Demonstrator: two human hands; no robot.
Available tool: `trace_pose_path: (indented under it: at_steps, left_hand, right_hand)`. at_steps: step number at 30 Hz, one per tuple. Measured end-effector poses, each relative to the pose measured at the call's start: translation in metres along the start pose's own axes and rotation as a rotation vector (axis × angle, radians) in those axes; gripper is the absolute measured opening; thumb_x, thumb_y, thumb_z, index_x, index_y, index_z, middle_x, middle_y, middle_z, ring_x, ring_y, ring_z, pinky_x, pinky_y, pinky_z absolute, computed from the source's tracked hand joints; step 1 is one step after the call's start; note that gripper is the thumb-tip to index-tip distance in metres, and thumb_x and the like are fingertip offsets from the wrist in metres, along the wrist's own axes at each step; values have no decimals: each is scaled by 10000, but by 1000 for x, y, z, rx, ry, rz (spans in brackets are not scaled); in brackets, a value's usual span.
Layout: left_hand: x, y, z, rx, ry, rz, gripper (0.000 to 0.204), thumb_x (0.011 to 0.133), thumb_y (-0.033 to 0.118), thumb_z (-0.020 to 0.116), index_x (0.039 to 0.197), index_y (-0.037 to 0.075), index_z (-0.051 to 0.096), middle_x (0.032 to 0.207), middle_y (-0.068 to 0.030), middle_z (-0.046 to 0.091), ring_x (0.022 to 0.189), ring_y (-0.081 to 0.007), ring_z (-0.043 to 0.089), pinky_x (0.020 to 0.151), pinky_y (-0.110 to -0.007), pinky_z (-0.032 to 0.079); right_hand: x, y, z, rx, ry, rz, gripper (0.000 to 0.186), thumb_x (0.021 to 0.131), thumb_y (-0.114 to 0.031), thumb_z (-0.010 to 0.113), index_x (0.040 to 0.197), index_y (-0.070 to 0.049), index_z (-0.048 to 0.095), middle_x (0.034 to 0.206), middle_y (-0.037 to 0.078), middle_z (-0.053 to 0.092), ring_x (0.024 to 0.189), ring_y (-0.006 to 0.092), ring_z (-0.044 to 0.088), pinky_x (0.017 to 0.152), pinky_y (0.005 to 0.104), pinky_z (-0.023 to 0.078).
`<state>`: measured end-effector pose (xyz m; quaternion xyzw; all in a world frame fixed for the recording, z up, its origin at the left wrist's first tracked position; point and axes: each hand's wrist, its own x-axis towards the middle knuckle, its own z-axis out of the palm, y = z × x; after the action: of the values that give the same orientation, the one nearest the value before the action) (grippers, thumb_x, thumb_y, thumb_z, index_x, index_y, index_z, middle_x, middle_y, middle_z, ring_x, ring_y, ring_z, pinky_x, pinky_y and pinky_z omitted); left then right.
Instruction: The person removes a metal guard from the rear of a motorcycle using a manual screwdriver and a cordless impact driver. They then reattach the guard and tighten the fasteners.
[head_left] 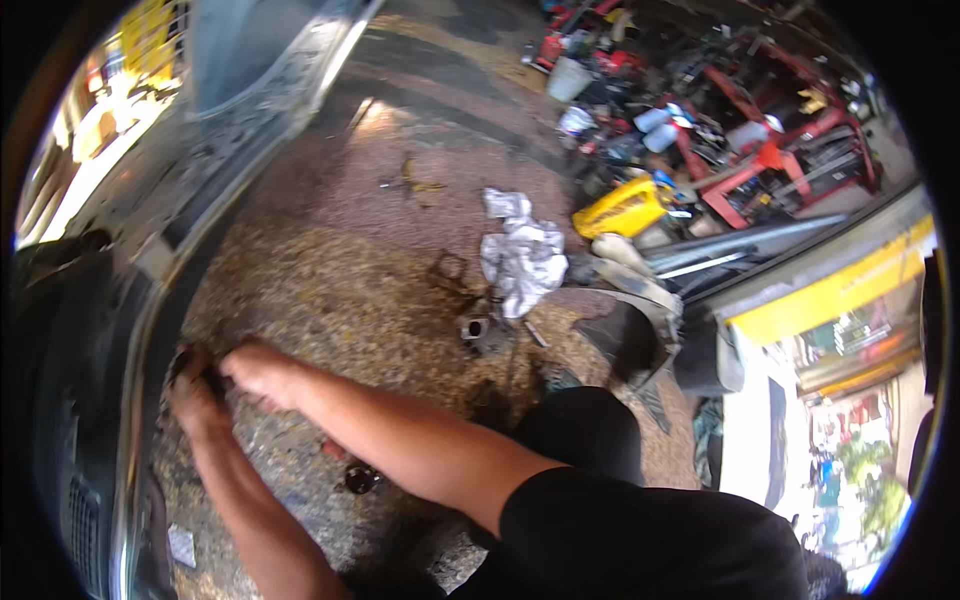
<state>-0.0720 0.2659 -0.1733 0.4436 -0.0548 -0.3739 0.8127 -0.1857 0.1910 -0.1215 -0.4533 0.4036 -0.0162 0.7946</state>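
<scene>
Both my arms reach to the left, low beside a vehicle's metal edge. My left hand is closed around a dark object, too blurred to name. Close against it, my right hand is also closed, its fingers curled toward the same dark thing. What the right fingers grip is hidden. Below my right forearm, a small round dark part lies on the stained floor.
A crumpled white cloth and a metal part with a round opening lie ahead on the floor. A yellow container stands beside a cluttered red rack at the far right. A pale scrap rests near the vehicle.
</scene>
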Motion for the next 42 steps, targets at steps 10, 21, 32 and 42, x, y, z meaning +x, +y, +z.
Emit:
trace_pose_path:
  at_steps: [10, 21, 32, 42]
  left_hand:
    - [-19, 6, 33, -32, 124, 41, 121, 736, -58, 584, 735, 63, 593, 731, -38, 590, 684, -158, 544, 627, -280, 435]
    - [11, -51, 20, 242, 47, 200, 146, 913, 175, 576, 962, 56, 645, 896, -16, 604, 811, -149, 502, 729, -324, 438]
    - [20, -67, 24, 669, 153, 330, 425, 972, 354, 514, 1260, 52, 594, 1269, -143, 603, 1176, -274, 530, 1012, -375, 390]
    - [12, -48, 28, 670, 173, 256, 413, 965, 353, 520, 1222, 43, 606, 1233, -133, 621, 1147, -263, 545, 984, -382, 405]
  right_hand:
    - [0, 10, 0, -778, 341, -585, 252, 894, -230, 563, 735, -36, 587, 600, 129, 600, 493, 210, 568, 437, 394, 437]
    - [11, 20, -6, -1228, 624, -777, 291, 936, -277, 504, 886, -12, 614, 837, 247, 644, 823, 495, 573, 711, 505, 457]
    - [18, 25, -9, -1206, 627, -913, 285, 935, -253, 486, 951, -1, 616, 729, 62, 609, 628, 215, 557, 579, 370, 433]
    - [17, 17, -12, -892, 405, -696, 227, 922, -254, 490, 942, -74, 626, 639, 36, 527, 531, 187, 482, 484, 343, 369]
